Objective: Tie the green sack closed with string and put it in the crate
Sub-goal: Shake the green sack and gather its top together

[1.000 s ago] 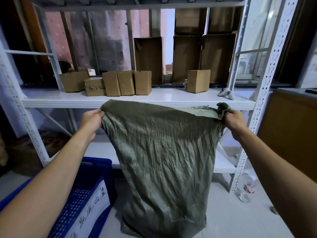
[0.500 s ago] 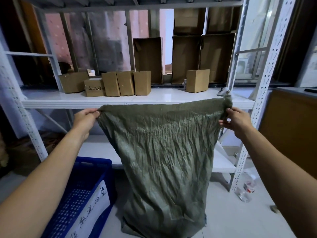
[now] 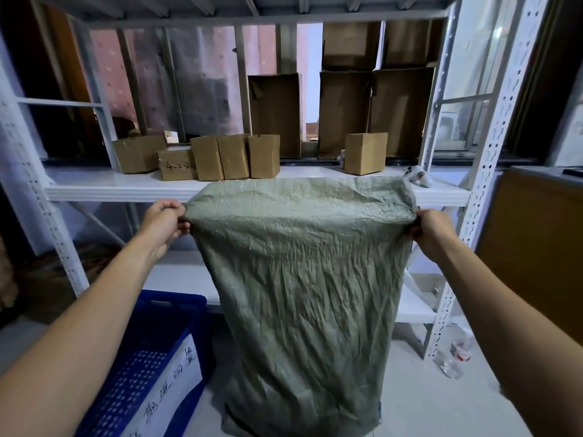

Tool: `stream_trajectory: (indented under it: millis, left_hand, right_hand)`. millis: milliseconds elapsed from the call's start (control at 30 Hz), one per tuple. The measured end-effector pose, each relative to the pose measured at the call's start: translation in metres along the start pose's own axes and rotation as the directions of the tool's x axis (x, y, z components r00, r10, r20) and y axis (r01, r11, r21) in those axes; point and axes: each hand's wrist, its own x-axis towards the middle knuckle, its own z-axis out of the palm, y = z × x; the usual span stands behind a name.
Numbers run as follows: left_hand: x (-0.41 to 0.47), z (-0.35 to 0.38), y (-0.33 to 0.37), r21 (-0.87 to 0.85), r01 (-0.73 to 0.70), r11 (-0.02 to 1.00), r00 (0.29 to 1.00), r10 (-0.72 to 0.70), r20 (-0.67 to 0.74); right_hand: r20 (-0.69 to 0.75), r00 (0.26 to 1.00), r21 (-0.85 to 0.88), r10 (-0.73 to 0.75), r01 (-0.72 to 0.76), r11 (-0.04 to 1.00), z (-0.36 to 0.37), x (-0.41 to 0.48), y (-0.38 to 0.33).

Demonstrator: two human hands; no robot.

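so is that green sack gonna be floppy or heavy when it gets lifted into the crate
Probably floppy: the green sack hangs in creases between the left hand and right hand, its top edge folding over. Its bottom rests on the floor and looks fuller, so it may carry some weight. The woven surface likely gives a fair grip.

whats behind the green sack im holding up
Behind the crinkled green woven sack, the white metal shelf with small brown cardboard boxes shows above its top edge. The lower shelf's middle and the floor behind are covered. The sack's inside cannot be seen.
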Motion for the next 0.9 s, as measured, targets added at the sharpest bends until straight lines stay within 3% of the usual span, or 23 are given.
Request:
stream_trajectory:
  millis: [133,233,333,433,567,733,900]
  left_hand:
    - [0.002,-0.004,-0.001,-0.012,0.009,1.000,1.000,-0.008,0.026]
    - [-0.005,-0.003,-0.006,-0.037,0.042,0.998,0.996,-0.039,0.080]
    - [-0.013,0.001,-0.009,0.129,-0.038,0.991,0.995,0.025,0.102]
    - [-0.012,0.002,-0.011,0.340,-0.134,0.931,0.991,0.118,0.067]
    - [-0.006,0.003,-0.023,0.679,-0.292,0.674,0.937,0.343,0.062]
    - [-0.009,0.006,-0.028,0.791,-0.463,0.400,0.820,0.532,0.211]
    - [-0.005,0.003,-0.030,0.811,-0.499,0.307,0.762,0.601,0.241]
  right_hand:
    - [0.030,0.988,-0.151,-0.155,0.157,0.976,-0.002,-0.013,-0.006]
    - [0.173,0.972,-0.054,-0.160,0.172,0.984,-0.002,-0.017,0.002]
    - [0.144,0.986,0.077,-0.079,0.069,0.995,0.001,-0.011,0.014]
    - [0.163,0.982,0.077,-0.097,0.086,0.993,0.004,-0.015,0.009]
    - [0.137,0.981,0.045,-0.137,0.132,0.990,0.000,-0.018,0.009]
    - [0.163,0.985,0.059,-0.062,0.053,0.997,-0.001,-0.022,0.012]
    - [0.142,0.982,0.099,-0.128,0.115,0.988,0.001,-0.022,0.018]
